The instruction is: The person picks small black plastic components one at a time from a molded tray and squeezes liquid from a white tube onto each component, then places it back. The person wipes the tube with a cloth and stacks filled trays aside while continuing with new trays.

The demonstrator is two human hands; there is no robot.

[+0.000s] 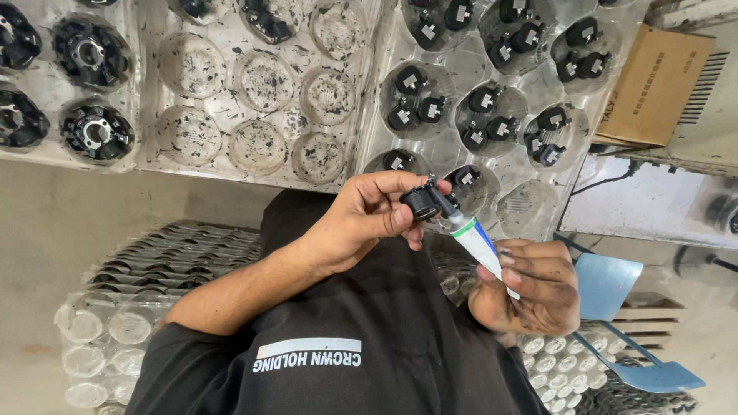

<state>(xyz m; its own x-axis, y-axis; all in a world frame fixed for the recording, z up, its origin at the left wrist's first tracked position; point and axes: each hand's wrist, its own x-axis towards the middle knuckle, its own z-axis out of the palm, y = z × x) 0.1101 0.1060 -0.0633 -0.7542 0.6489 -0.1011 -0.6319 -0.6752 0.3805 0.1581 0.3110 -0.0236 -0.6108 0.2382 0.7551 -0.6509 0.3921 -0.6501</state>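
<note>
the view looks flipped, with the person's body and black shirt at the bottom of the frame and the trays up top. the left hand is on the left side of the picture, fingers curled and pinching a small black round part between thumb and fingertips, holding it up in front of the trays. the right hand is wrapped around a white tube with a green and blue band, fingers closed tight on its lower end, smudged with dark grease. the tube's black nozzle tip is touching the small black part — right at its edge, can't tell exactly which spot. behind the hands sits a clear plastic tray with round pockets, most holding two or three of the same small black parts. just beside it is another clear tray with empty, grease-speckled pockets, and far left a third tray with bigger black ring-shaped parts. a brown cardboard box is at upper right, a blue scoop-like tool lies near the right hand, and stacks of clear trays sit lower left.
</note>
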